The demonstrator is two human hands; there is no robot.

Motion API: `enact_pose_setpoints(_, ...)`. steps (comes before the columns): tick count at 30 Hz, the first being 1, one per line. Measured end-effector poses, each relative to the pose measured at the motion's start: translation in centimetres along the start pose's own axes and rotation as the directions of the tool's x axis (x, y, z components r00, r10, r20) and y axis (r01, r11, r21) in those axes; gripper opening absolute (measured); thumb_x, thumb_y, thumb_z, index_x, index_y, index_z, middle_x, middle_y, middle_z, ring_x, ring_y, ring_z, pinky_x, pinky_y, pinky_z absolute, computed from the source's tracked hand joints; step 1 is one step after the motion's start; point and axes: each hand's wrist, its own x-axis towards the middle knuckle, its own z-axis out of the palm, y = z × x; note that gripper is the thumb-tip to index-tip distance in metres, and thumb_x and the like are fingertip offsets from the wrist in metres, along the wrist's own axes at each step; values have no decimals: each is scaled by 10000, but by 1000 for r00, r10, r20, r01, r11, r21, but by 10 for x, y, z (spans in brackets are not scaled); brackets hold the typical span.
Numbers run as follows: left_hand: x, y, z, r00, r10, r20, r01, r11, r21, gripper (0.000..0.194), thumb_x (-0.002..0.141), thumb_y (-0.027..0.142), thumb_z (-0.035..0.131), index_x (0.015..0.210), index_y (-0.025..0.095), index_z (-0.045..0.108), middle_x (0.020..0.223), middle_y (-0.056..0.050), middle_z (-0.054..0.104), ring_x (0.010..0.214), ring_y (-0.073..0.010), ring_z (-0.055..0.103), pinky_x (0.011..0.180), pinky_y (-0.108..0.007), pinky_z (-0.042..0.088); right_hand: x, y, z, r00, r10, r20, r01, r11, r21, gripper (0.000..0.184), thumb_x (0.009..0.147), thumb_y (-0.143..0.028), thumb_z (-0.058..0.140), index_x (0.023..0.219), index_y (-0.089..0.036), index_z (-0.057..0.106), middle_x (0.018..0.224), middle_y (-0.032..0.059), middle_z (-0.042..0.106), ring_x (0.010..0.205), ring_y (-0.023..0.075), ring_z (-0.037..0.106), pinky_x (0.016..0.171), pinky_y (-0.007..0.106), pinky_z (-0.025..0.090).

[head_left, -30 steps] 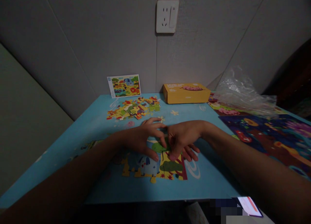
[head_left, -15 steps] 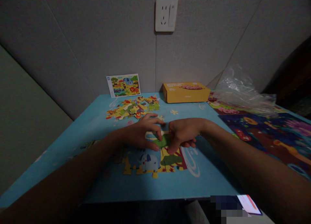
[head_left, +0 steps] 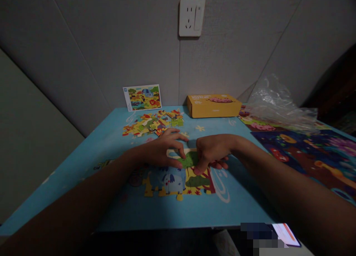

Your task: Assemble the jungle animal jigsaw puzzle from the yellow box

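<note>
Wall socket [head_left: 191, 17] above crumpled plastic [head_left: 278, 104]

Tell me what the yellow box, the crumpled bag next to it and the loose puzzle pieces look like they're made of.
Yellow box: probably printed cardboard, with crisp folded edges and fairly matte sides.
Crumpled bag: thin, glossy clear plastic, judging by its see-through creases and highlights.
Loose puzzle pieces: likely printed card; they look flat and thin, though thin wood can't be ruled out.
</note>
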Motion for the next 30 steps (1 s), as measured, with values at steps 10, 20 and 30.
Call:
enact_pose_setpoints(10, -1, -3, 1, 1000, -11, 1, 11, 1000, -12, 201, 710, 351, 796, 858, 233, 727, 1350, -79, 535, 1344, -318, 331, 1115, -559, 204, 4, 7, 0, 997, 74, -4, -74, 997, 2, 552, 628, -669, 706, 583, -133, 583, 437, -22, 524, 359, 93, 486, 397, 221, 302)
enact_pose_setpoints(20, -2, -4, 2, 1000, -22, -1, 22, 1000, -10, 204, 715, 364, 793, 872, 249, 734, 1367, -63, 517, 1351, -325, 299, 1108, -565, 218, 10, 12, 0, 1000, -10, -8, 11, 998, 69, 572, 541, -678, 753, 557, -135, 577, 407, -37, 511, 352, 89, 470, 414, 235, 374)
enact_pose_setpoints(30, -2, -9, 3, 1000, -8, -28, 8, 1000, 3, 131, 743, 341, 774, 845, 260, 753, 1364, -50, 525, 1344, -312, 313, 1114, -550, 218, 20, 14, -1, 959, -55, -278, 98, 985, 142, 483, 609, -585, 753, 532, -163, 532, 448, -25, 527, 419, 106, 493, 476, 247, 391)
